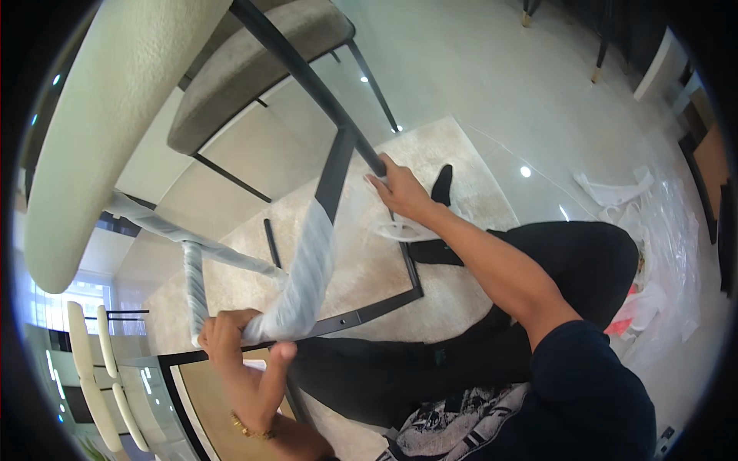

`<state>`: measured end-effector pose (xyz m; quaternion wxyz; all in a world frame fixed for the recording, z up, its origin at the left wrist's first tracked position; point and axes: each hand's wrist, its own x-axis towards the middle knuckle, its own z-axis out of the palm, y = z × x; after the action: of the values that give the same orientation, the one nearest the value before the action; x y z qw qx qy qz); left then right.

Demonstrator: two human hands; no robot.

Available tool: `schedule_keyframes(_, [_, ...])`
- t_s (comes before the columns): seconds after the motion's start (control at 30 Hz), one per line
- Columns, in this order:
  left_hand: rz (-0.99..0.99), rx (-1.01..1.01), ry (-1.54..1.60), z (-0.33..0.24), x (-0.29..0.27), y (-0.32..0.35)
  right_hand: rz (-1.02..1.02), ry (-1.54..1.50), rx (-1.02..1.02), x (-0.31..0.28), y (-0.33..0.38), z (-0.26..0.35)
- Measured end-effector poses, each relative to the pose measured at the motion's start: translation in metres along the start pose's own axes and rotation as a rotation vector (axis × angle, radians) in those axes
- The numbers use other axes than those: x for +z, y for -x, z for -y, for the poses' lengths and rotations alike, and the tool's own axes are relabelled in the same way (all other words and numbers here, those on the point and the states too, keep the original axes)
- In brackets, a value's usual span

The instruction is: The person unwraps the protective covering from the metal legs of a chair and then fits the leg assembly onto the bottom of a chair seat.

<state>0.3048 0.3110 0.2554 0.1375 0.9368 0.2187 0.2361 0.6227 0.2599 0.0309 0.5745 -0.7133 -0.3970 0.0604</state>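
A chair with a cream cushion [115, 131] and a black metal frame [307, 73] lies tipped in front of me. Translucent white wrapping film [307, 269] winds around part of its frame. My left hand [237, 346] curls over a film-covered bar at the lower left, its thumb sticking up. Farther off to the right, my right hand [403, 190] closes around a bare black bar just below a joint. Beneath that hand hangs a loose loop of white film [400, 229]; whether the fingers also pinch film is hidden.
A grey-brown upholstered bench [261, 69] on thin black legs stands beyond the chair. Beneath everything lies a beige rug [453, 165]. Crumpled clear plastic [669, 246] is heaped on the glossy floor at right. Cream cushioned chairs [92, 346] and a black-edged tabletop [165, 399] are at left.
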Motion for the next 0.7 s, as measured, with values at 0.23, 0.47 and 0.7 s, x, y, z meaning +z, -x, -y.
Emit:
schedule_keyframes(0.23, [0.069,-0.047,0.317,-0.013,-0.022,-0.089,0.140,-0.005,0.079,0.000,0.006,0.045])
schedule_keyframes(0.47, [-0.083,-0.005,1.143,-0.009,0.048,-0.215,0.172,0.000,-0.061,0.005,-0.002,0.072])
schedule_keyframes(0.7, [-0.092,0.084,1.209,0.018,0.034,-0.233,0.294,0.171,-0.010,0.002,0.000,0.031])
